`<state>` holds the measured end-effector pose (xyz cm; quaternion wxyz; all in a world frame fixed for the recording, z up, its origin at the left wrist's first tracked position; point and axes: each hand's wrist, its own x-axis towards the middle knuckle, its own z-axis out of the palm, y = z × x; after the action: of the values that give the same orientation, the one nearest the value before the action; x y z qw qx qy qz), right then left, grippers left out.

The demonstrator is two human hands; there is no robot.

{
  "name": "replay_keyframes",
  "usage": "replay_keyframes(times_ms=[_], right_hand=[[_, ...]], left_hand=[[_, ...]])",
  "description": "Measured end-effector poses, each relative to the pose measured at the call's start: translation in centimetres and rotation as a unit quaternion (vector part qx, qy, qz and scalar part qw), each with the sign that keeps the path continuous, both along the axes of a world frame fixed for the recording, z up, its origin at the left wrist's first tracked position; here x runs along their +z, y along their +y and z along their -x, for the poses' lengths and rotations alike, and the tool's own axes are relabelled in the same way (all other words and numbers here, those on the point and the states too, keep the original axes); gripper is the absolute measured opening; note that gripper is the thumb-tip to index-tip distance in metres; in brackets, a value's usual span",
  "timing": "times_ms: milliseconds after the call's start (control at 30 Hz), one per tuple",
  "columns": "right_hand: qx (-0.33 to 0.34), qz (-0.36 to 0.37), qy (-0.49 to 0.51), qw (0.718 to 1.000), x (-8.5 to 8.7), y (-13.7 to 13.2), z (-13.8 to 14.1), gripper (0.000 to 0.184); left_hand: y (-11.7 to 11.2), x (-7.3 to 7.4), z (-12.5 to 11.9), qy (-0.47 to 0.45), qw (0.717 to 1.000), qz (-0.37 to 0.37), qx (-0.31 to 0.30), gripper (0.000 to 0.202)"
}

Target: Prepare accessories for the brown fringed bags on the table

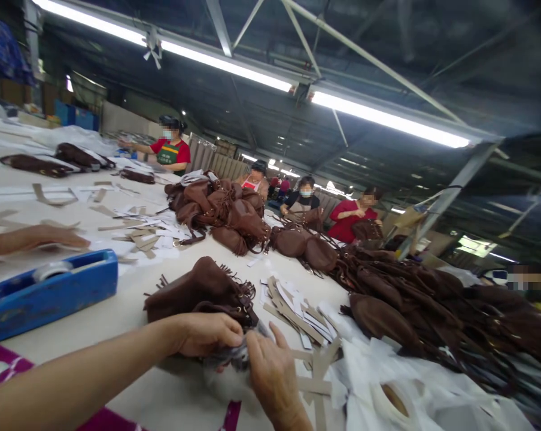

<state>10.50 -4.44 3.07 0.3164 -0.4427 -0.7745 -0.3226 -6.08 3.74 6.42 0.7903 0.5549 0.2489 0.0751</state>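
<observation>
A dark brown fringed handbag (190,293) lies on the white table right in front of me. At its near right end, my left hand (210,334) pinches a crumpled, greyish clear plastic wrap (237,353). My right hand (270,365) grips the same wrap from the other side, thumb raised, fingers curled. Both hands are close together, and part of the bag's strap area is hidden behind them. To the left stands a blue tape dispenser (50,290) with a roll in it.
Brown bags are piled at the middle (221,209) and along the right (396,299). Cardboard and paper strips (297,308) lie scattered. White wrapping sheets (400,389) fill the lower right. Another person's hand (37,237) reaches in at left; several co-workers stand behind the table.
</observation>
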Motion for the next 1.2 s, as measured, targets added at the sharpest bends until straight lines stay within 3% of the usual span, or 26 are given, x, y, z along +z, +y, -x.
replay_keyframes(times_ms=[200,333,400,467,500,600,700,867,1067,1200], right_hand=[[-0.002,0.026,0.026,0.999,-1.6,0.1,0.9,0.033],[0.002,0.041,0.023,0.999,-1.5,0.8,1.0,0.031],[0.002,0.114,0.018,0.993,-0.7,1.3,0.0,0.028],[-0.059,0.244,0.013,0.968,0.6,1.6,-2.2,0.025],[-0.133,0.318,0.016,0.938,1.3,1.8,-3.7,0.027],[-0.222,0.382,0.005,0.897,2.6,1.9,-8.5,0.026],[-0.256,0.439,-0.028,0.861,2.0,1.9,-11.6,0.021],[-0.296,0.488,-0.054,0.819,0.5,1.8,-12.6,0.024],[-0.281,0.569,-0.057,0.771,1.9,3.6,-13.3,0.011],[-0.269,0.595,-0.062,0.755,1.9,4.5,-13.4,0.019]], left_hand=[[-1.4,-2.2,0.7,-0.049,0.999,0.010,-0.022,0.039],[-2.6,-3.3,0.5,-0.083,0.993,-0.019,0.085,0.046],[-2.6,-3.3,0.6,-0.075,0.988,-0.051,0.127,0.048],[-1.7,-2.9,1.1,-0.067,0.981,-0.085,0.160,0.049],[-1.0,-2.6,1.5,-0.069,0.976,-0.102,0.178,0.049],[1.6,-2.0,2.9,-0.075,0.957,-0.137,0.245,0.050],[3.2,-2.0,3.7,-0.074,0.946,-0.150,0.278,0.050],[2.3,-2.5,3.0,-0.064,0.951,-0.156,0.261,0.048],[-0.3,-2.9,1.0,-0.076,0.967,-0.129,0.207,0.047],[-0.8,-3.2,0.6,-0.084,0.965,-0.129,0.214,0.046]])
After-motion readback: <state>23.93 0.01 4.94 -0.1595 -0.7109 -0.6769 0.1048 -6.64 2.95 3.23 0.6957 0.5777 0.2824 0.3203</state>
